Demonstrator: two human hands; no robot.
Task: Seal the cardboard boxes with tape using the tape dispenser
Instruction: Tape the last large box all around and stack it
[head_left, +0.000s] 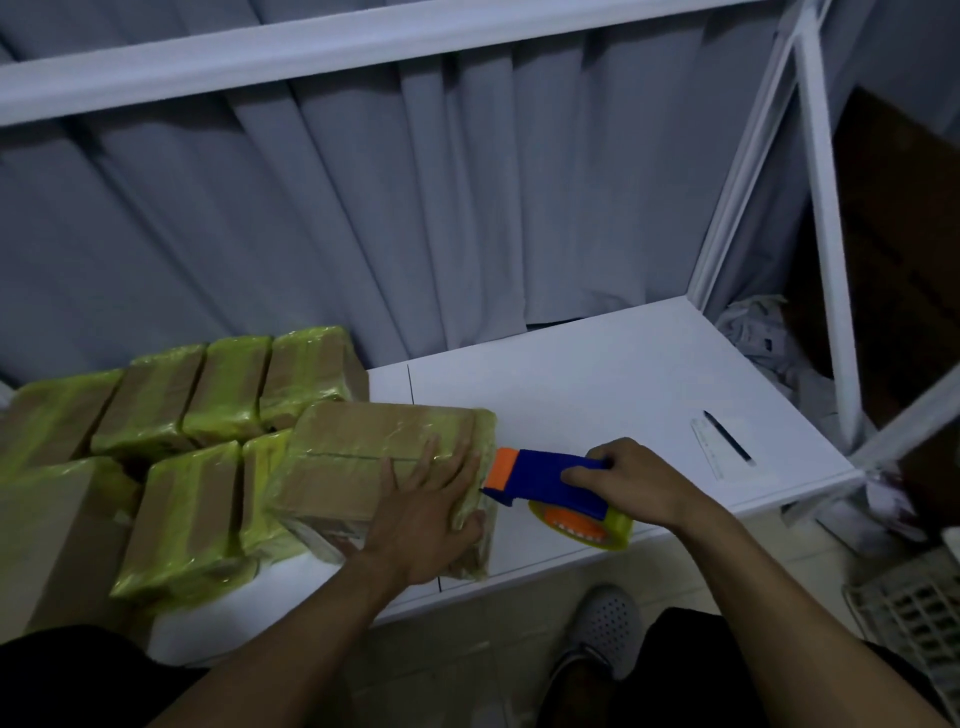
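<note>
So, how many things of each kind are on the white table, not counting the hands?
Cardboard boxes: 8, as far as I can see
Tape dispenser: 1
Pen: 1
Ruler: 1
Total: 11

It's dim in here, with a cold blue-grey cast over everything. The white tabletop (597, 384) is the brightest patch I've got, and the curtain (311, 218) behind it sinks into dark folds. There's a faint, soft-edged shadow under my right hand (628, 480) and the tape dispenser (550, 475). The wrapped boxes (228, 384) give back only a dull sheen. Detail is soft and smeary throughout. The shelf rail (311, 57) bows and the posts (826, 234) lean out at the edges, and the bottom corners go nearly black.
</note>
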